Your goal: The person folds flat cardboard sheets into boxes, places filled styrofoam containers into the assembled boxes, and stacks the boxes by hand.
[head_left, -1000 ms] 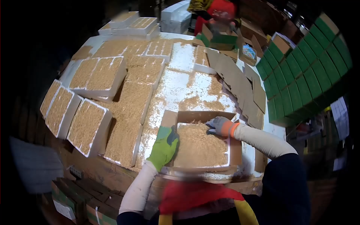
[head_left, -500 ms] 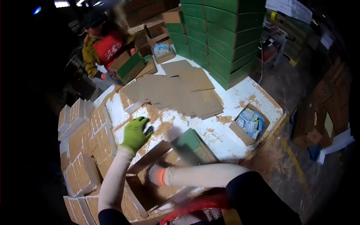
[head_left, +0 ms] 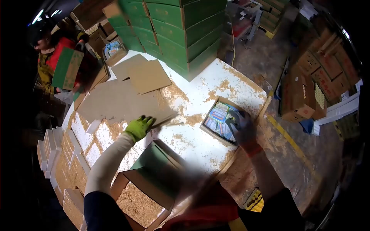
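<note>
My left hand point(head_left: 139, 128), in a green glove, rests on the near edge of the flat cardboard sheets point(head_left: 115, 101); whether its fingers grip a sheet is not clear. My right hand point(head_left: 239, 126), in a grey glove with an orange cuff, reaches into a small carton point(head_left: 206, 129) of blue and white packets point(head_left: 218, 120). Its fingers are over the packets, and what they hold, if anything, is hidden. Close to my body stands an open green and brown box point(head_left: 154, 175), with a fill of brown shavings point(head_left: 138, 204) inside.
Green boxes point(head_left: 169, 34) are stacked at the table's back. Foam trays of shavings point(head_left: 67, 165) stand at the left. Another person point(head_left: 52, 57) holds a green box at the back left. A second packet carton point(head_left: 113, 52) sits near them. Brown cartons point(head_left: 298, 92) stand beyond the right edge.
The view has swung right. My right hand has left the open box and is now in the packet carton. My left hand has moved from the box to the cardboard sheets.
</note>
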Available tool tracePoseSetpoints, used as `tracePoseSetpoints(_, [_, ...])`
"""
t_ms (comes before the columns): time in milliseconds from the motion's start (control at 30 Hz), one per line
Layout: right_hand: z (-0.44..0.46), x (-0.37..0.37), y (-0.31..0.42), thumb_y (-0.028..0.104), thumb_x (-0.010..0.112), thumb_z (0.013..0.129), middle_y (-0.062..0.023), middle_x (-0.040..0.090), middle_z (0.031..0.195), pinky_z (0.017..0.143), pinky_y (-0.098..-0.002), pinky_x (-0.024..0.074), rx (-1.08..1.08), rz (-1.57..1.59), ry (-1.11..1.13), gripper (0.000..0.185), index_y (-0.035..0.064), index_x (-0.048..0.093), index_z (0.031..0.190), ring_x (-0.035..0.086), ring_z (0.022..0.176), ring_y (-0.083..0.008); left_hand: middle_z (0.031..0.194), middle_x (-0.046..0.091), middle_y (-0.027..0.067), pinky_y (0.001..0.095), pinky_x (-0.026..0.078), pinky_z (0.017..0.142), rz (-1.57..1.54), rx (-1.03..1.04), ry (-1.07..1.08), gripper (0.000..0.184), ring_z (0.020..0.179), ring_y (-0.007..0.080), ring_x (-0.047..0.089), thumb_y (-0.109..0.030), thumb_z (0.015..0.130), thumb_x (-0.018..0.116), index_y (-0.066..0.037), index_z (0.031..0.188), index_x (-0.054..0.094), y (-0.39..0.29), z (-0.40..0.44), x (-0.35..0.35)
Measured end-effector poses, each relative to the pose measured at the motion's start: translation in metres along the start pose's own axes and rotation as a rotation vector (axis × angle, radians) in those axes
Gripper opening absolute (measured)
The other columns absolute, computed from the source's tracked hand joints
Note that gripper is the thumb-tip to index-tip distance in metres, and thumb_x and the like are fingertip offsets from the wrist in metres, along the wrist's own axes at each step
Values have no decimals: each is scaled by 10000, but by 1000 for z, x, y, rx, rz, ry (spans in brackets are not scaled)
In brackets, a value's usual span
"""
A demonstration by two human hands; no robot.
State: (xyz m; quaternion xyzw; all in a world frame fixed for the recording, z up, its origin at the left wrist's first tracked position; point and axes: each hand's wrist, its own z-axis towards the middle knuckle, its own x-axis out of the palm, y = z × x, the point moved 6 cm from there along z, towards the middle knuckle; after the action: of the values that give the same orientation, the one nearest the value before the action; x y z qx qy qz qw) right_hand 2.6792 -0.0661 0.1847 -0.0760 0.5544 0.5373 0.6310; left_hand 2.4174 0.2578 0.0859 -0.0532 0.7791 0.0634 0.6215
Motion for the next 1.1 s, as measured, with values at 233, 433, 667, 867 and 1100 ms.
tracePoseSetpoints(233, [33, 47, -25, 343, 739, 820, -80, 639, 968, 826, -427, 502, 43, -202, 96, 206, 174, 734, 936, 595, 929, -285, 810, 648, 34, 376, 525, 653, -243, -453, -490, 259, 746, 256, 637, -265, 729, 830, -154, 884, 654, 29, -143, -107])
tracePoseSetpoints(433, [1, -24, 176, 24, 659, 839, -92, 674, 944, 759, -395, 528, -504, 171, -73, 129, 118, 720, 901, 630, 865, -278, 770, 643, 65, 402, 486, 580, -70, -555, -513, 405, 688, 282, 642, -466, 725, 815, -141, 826, 597, 25, -239, -132])
tracePoseSetpoints(667, [-127, 44, 330, 6, 708, 788, -152, 507, 1394, 1025, -409, 462, -790, 681, 563, 545, 78, 589, 1314, 500, 1288, -270, 859, 710, 137, 425, 527, 743, -407, -697, -298, 765, 838, 351, 684, -675, 579, 847, -91, 1044, 676, -9, -337, -122])
tracePoseSetpoints(867, [-72, 105, 16, 248, 664, 880, -193, 422, 1495, 1210, -527, 129, 41, -536, 278, 692, 73, 394, 1493, 274, 1440, -419, 872, 727, 109, 324, 527, 770, -903, -748, -496, 546, 791, 206, 676, -460, 699, 850, -52, 1035, 714, -30, -399, -110])
tracePoseSetpoints(1100, [-108, 104, 3, 247, 611, 893, -213, 586, 1316, 1158, -481, 309, 28, -410, 333, 480, 48, 566, 1328, 478, 1301, -401, 1012, 710, 93, 347, 542, 802, -597, -776, -792, 295, 927, 265, 686, -128, 819, 704, -100, 1112, 730, -31, -451, -151])
